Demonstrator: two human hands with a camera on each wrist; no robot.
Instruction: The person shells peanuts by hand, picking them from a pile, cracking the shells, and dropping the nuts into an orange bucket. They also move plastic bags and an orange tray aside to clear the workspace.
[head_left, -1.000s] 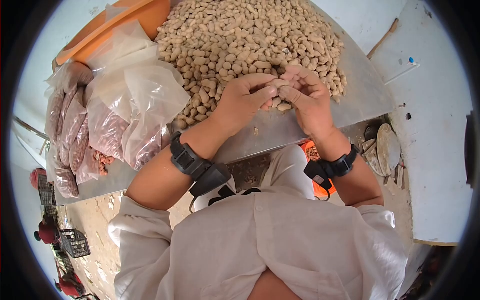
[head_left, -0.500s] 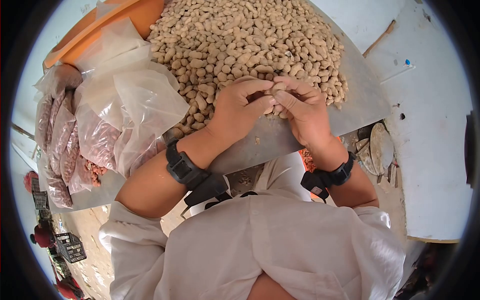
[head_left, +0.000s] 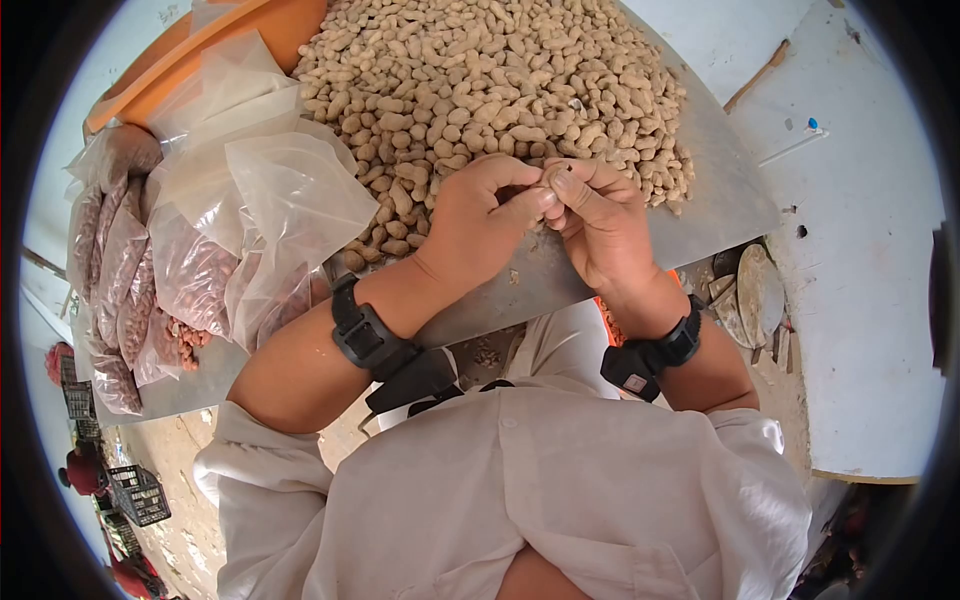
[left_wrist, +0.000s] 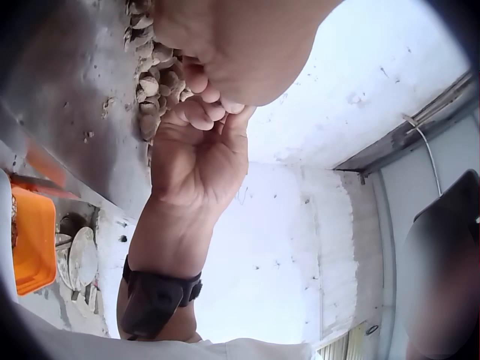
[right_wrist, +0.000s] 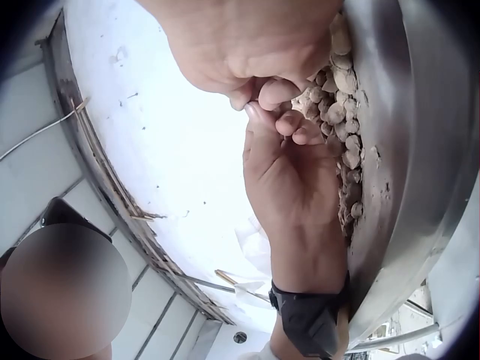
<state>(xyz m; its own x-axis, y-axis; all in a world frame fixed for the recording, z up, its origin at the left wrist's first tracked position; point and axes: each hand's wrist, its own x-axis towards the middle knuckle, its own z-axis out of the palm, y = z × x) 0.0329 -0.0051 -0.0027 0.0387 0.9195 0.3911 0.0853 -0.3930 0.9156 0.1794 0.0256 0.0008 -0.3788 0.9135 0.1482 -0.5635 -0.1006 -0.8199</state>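
In the head view my left hand (head_left: 483, 212) and right hand (head_left: 608, 222) meet at the fingertips over the near edge of the peanut pile. Thumbs and forefingers of both pinch a peanut, now almost entirely covered by the fingers. Unshelled peanuts (head_left: 480, 80) lie heaped on the metal table (head_left: 720, 200) right behind the hands. The left wrist view has the right hand (left_wrist: 199, 169) with its fingers curled against the left one. From the other side, the right wrist view shows the left hand (right_wrist: 296, 180) with thumb tip against the right fingers.
Clear plastic bags (head_left: 200, 270) of reddish shelled peanuts stand on the left, with loose kernels (head_left: 187, 343) beside them. An orange basin (head_left: 215, 60) sits behind the bags. Below the table edge is an orange container (left_wrist: 34, 240). Black crates (head_left: 138, 495) stand on the floor far left.
The peanut showed between the fingertips half a second ago; now the right thumb covers it and the fingertips are closer together. Earlier, the view shifted and both hands came slightly nearer the body.
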